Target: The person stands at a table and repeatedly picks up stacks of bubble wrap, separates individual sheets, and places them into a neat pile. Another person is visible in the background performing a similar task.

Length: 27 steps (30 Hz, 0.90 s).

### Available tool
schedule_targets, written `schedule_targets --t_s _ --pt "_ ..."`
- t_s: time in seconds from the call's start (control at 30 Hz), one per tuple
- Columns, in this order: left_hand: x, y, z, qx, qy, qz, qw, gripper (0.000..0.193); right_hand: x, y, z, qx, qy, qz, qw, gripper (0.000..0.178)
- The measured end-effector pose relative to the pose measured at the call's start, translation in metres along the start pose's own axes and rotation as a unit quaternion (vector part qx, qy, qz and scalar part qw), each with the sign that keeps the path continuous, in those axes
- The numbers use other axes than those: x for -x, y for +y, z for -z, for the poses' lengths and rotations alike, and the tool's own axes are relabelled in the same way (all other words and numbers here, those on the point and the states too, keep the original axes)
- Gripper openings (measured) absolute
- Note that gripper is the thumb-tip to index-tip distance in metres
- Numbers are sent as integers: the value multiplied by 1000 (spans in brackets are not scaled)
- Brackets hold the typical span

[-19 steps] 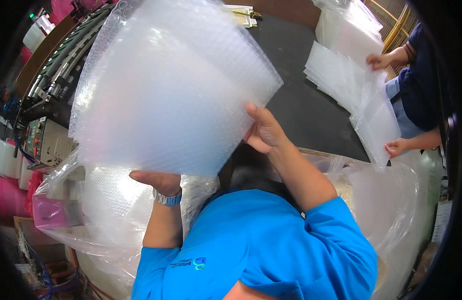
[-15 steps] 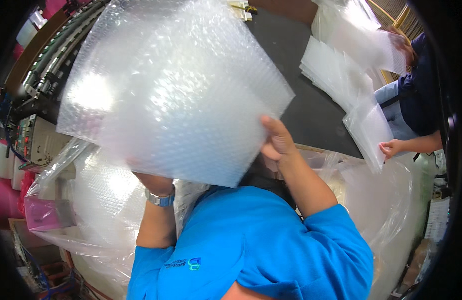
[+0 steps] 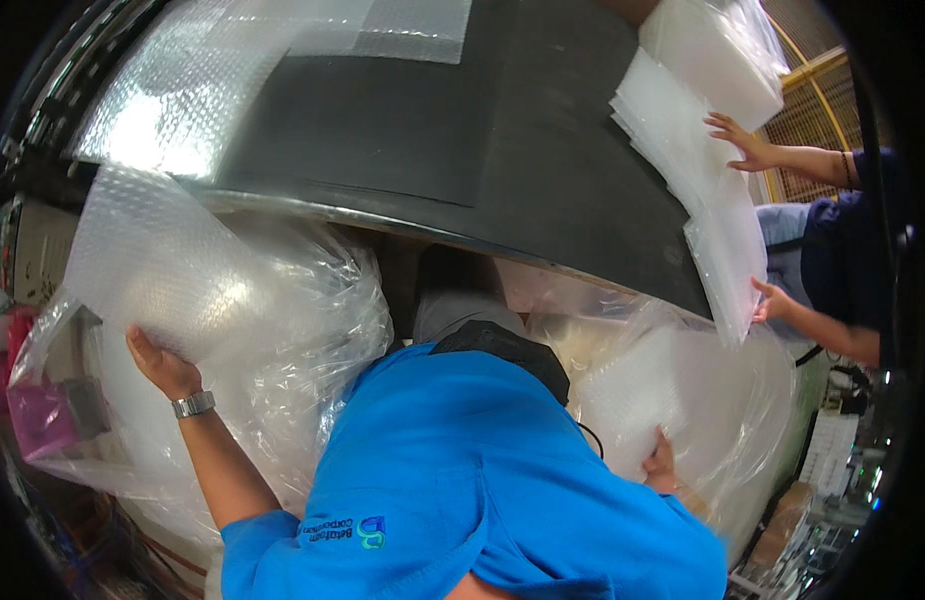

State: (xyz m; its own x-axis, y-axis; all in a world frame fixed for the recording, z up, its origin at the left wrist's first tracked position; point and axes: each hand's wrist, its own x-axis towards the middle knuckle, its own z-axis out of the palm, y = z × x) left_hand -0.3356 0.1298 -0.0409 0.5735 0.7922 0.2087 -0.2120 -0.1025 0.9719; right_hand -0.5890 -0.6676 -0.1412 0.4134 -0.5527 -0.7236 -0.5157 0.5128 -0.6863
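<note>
My left hand, with a metal watch at the wrist, is low on the left. Its thumb lies over a bubble wrap sheet, and the other fingers are hidden, seemingly under it. That sheet slants from the table edge down over a clear plastic bag. Out to the right, my right hand closes on the near edge of another bubble wrap sheet, thumb on top and fingers mostly out of sight. This sheet rests in a second clear bag.
Ahead lies a dark table with more bubble wrap at its far left. Along its right side runs a fanned stack of white sheets, touched by a co-worker's two hands. A wrapped bundle stands behind.
My hands have parted, left hand leftward and right hand down to the right. The large bubble wrap sheet no longer covers the table. A co-worker's upper hand now shows over the stack.
</note>
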Motion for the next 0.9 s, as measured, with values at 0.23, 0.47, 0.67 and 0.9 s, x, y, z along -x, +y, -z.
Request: schedule_targets --t_s 0.23,0.47,0.67,0.9 --pt "-24 -25 103 -344 -34 -31 938 43 51 -29 -36 434 166 -61 883 79" --pt "-11 -7 137 -721 39 -16 692 58 -61 -20 35 600 221 -48 767 99" --pt "10 -18 82 -691 -1 -154 707 66 -57 -34 -109 654 -6 178 735 60" --pt "0 -77 47 -768 -85 59 632 73 22 -66 -243 725 -290 79 620 48"
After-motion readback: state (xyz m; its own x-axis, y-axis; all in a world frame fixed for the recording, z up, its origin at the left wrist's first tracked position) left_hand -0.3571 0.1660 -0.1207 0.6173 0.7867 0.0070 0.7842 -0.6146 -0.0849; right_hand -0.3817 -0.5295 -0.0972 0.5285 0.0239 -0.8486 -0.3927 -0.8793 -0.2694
